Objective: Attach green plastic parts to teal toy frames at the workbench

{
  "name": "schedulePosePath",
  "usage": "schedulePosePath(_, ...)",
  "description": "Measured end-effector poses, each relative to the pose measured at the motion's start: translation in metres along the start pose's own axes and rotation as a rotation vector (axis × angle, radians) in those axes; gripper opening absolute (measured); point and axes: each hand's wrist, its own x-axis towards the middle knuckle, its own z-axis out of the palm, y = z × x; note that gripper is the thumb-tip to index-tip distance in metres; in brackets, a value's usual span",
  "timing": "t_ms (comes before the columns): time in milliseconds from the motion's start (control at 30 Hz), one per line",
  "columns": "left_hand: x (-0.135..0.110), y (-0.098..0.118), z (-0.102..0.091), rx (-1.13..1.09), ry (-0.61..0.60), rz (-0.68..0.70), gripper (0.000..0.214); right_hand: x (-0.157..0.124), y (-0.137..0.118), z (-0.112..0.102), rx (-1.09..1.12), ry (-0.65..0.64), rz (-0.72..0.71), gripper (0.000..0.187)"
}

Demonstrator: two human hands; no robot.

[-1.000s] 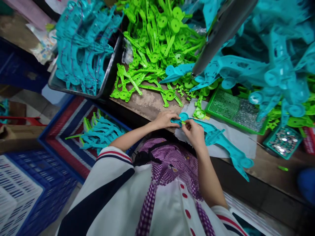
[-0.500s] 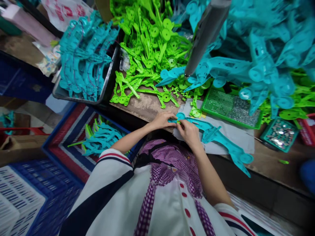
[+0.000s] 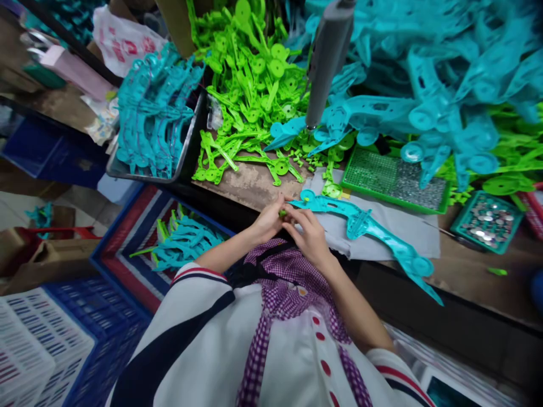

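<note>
The turquoise part (image 3: pixel 360 224) lies just beyond the right hand (image 3: pixel 309 233).

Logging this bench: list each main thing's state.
Small green plastic piece: between both hands' fingers, partly hidden.
Left hand: fingers bent.
Right hand: fingers bent.
Long blue plastic piece: lying across grey cloth.
Rectangular green plastic tray: holding metallic bits.
Small teal plastic tray: holding shiny pieces.
Black plastic tray: piled high.
Grey cylindrical tool: tip down.
</note>
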Motion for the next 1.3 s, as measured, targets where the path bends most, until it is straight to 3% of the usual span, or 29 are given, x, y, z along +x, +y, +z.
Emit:
schedulePosePath(67,-0.005,0.0,0.01,-0.001,-0.045,-0.055,0.039,0.002,-0.007,0.003,0.069,0.051,0.02,0.025)
schedulePosePath(133,-0.002,0.001,0.02,0.092,-0.122,-0.02,0.043,0.005,-0.005,-0.003,0.092,0.137,0.07,0.018)
schedulePosePath(267,0.028,-0.005,0.046,0.65,-0.297,0.4,0.041,0.006,0.018,-0.037,0.141,0.341,0.292,0.022)
schedulePosePath(333,0.048,-0.018,0.063,0.955,-0.468,0.603,0.038,0.005,0.031,-0.06,0.144,0.452,0.416,0.029)
schedulePosePath(433,0.076,-0.045,0.084,1.357,-0.754,0.763,0.04,-0.007,0.042,-0.099,0.058,0.565,0.518,0.033)
schedulePosePath(500,0.088,-0.057,0.087,1.613,-0.853,0.854,0.041,-0.026,0.042,-0.126,0.0,0.581,0.572,0.033)
schedulePosePath(567,0.094,-0.061,0.08,1.791,-0.869,0.912,0.038,-0.052,0.041,-0.151,-0.01,0.617,0.626,0.034)
schedulePosePath(667,0.095,-0.054,0.059,1.882,-0.793,0.931,0.039,-0.095,0.051,-0.177,-0.019,0.737,0.73,0.036)
schedulePosePath(800,0.094,-0.042,0.041,1.895,-0.755,0.929,0.061,-0.131,0.085,-0.189,-0.005,0.615,0.848,0.047)
schedulePosePath(933,0.099,-0.035,0.044,1.942,-0.833,0.886,0.07,-0.136,0.104,-0.185,-0.045,0.555,0.885,0.049)
schedulePosePath(1033,0.105,-0.031,0.048,1.96,-0.909,0.854,0.078,-0.135,0.103,-0.182,-0.139,0.624,0.885,0.047)
schedulePosePath(1133,0.108,-0.032,0.049,1.946,-0.883,0.806,0.076,-0.137,0.099,-0.183,-0.302,0.666,0.799,0.042)
schedulePosePath(1300,0.108,-0.04,0.049,1.88,-0.781,0.801,0.071,-0.135,0.099,-0.188,-0.425,0.383,0.662,0.034)
